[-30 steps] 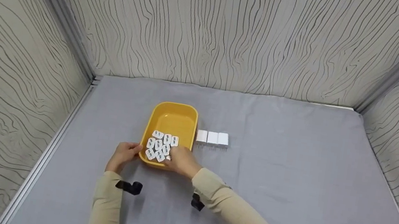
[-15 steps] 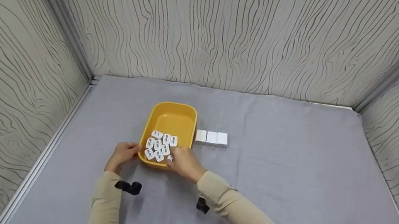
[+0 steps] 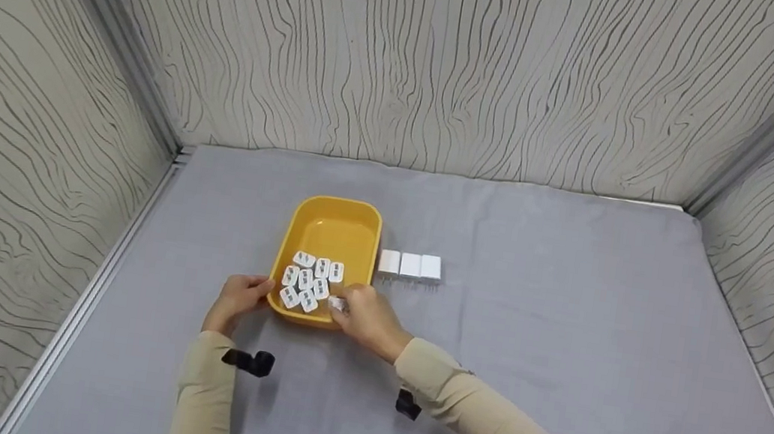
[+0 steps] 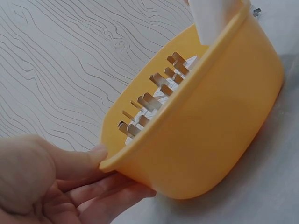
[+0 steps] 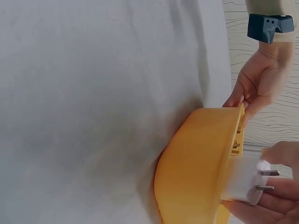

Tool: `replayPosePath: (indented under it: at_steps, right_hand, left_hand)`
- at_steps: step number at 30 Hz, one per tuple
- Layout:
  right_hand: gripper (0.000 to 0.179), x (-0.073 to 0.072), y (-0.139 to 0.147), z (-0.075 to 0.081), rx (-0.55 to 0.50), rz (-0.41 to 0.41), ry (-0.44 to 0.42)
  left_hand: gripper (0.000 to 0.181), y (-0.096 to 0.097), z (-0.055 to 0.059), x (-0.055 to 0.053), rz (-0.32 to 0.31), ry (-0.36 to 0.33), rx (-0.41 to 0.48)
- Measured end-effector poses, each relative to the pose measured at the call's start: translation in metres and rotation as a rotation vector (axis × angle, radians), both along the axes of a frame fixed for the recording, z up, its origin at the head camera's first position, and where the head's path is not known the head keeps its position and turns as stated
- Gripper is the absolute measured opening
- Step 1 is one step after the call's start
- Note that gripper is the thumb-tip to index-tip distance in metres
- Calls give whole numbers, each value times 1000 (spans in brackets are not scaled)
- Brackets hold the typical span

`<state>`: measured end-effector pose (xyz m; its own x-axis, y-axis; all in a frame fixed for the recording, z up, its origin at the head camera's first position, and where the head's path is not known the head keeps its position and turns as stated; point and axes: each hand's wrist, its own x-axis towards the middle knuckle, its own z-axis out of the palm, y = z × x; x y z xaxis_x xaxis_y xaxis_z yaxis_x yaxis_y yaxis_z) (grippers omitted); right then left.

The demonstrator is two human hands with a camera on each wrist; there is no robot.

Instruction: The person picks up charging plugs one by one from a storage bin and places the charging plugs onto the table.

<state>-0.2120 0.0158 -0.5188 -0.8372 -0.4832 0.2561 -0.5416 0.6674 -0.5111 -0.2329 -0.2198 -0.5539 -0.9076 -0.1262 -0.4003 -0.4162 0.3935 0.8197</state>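
My left hand (image 3: 238, 298) pinches the near left rim of a yellow plastic basin (image 3: 335, 236), thumb on top of the rim and fingers beneath it in the left wrist view. Inside the basin's near half, several white charger plugs (image 3: 305, 280) stand close together with their metal prongs upward. My right hand (image 3: 370, 319) is at the near right corner. It holds one white charger plug (image 5: 244, 178) between thumb and fingers, right at the rim, with its two prongs sticking out past the fingers in the right wrist view.
Three white charger plugs (image 3: 410, 265) lie in a row just right of the basin, prongs toward me. A grey cloth (image 3: 567, 333) covers the table. Patterned panels (image 3: 409, 61) stand at the back and both sides.
My right hand has drawn slightly right, and the charger plug in its fingers now shows more, apart from the other plugs. My left hand keeps its hold on the basin.
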Motion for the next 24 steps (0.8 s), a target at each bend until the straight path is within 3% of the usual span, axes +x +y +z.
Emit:
replayPosePath:
  at_steps: [14,24]
  right_hand:
    - [17,-6,17,2,-41,-59,106]
    - [16,-13,29,-1,-60,-114,135]
  left_hand:
    - [34,1,0,1,29,42,52]
    - [33,1,0,2,22,30,11]
